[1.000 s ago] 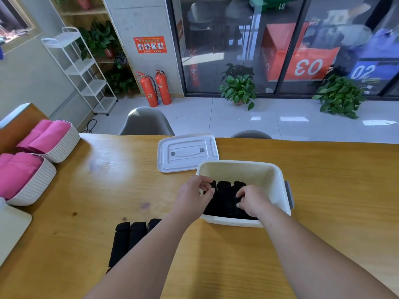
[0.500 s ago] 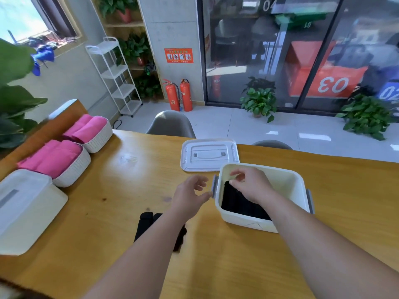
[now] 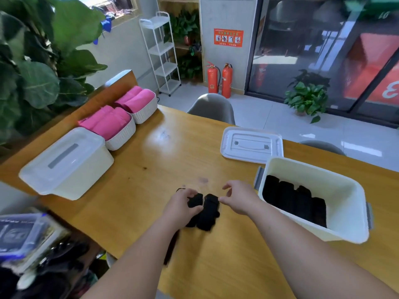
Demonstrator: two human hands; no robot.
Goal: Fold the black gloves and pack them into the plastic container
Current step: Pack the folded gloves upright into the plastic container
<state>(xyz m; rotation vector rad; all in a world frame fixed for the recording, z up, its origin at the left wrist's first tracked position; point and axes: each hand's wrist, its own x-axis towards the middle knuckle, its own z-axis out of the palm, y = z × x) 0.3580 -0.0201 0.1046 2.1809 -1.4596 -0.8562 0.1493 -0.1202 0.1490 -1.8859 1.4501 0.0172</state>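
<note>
Currently on the table, itemised.

**Loose black gloves**: a small bundle lying on the table, just left of the plastic container. They look like soft fabric, but blur hides the weave. A dark strip under the left forearm may belong to the same bundle; it is too smeared to tell.

**Left hand**: the fingers are curled over the bundle's left half and grip it.

**Right hand**: it holds nothing. Thumb and forefinger are parted and the other fingers loosely bent. The thumb tip sits at the bundle's right edge, and I cannot tell whether it touches.

**Plastic container**: open, with its lid lying flat on the table just behind it. A row of folded gloves lies on its floor, and bare floor shows beside them.

**Handling, as judged:**
- The gloves are probably light, limp and compressible, and not fragile.
- They are unlikely to slip from a bare hand.
- They will likely sag and spring open if lifted by one corner, so a fold needs pressing flat against the wood.
- Black on black makes cuff and fingers hard to tell apart by eye.

**Where to take hold, as judged:**
- For folding, pinch the cuff end with one hand and the fingertip end with the other.
- For carrying, clasp the folded bundle across its middle, thumb beneath and fingers on top, so the layers stay shut.
- Set it down next to the row already packed.
</note>
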